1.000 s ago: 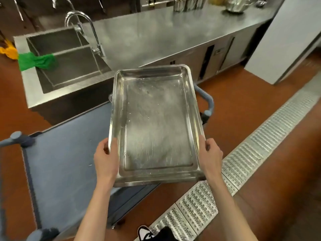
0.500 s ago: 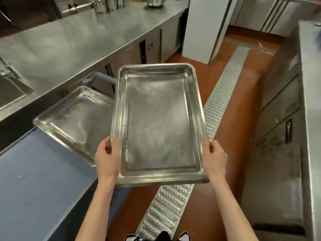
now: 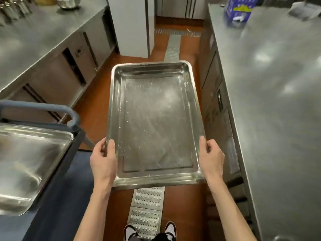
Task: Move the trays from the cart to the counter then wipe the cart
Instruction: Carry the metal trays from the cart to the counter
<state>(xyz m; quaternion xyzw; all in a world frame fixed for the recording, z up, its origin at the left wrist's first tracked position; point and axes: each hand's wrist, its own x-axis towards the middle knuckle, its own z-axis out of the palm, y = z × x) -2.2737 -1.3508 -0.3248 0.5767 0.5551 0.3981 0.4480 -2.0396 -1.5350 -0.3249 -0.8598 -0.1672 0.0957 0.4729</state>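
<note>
I hold an empty steel tray [image 3: 154, 119] level over the red floor, in the aisle between two counters. My left hand [image 3: 103, 160] grips its left rim near the front corner, and my right hand [image 3: 211, 157] grips the right rim opposite. A second steel tray [image 3: 26, 164] lies on the blue cart [image 3: 57, 197] at the lower left. The steel counter [image 3: 278, 101] runs along the right side, close to the held tray's right edge.
Another steel counter [image 3: 34, 42] with cabinet doors runs along the left, with pots at its far end. A blue box [image 3: 238, 9] sits at the far end of the right counter. A metal drain grate [image 3: 147, 206] runs down the floor. My shoes [image 3: 149, 232] show at the bottom.
My view has swung right, away from the sink and the cart. The held tray now hangs over the aisle beside the right counter, and the cart with the other tray has slid to the left.
</note>
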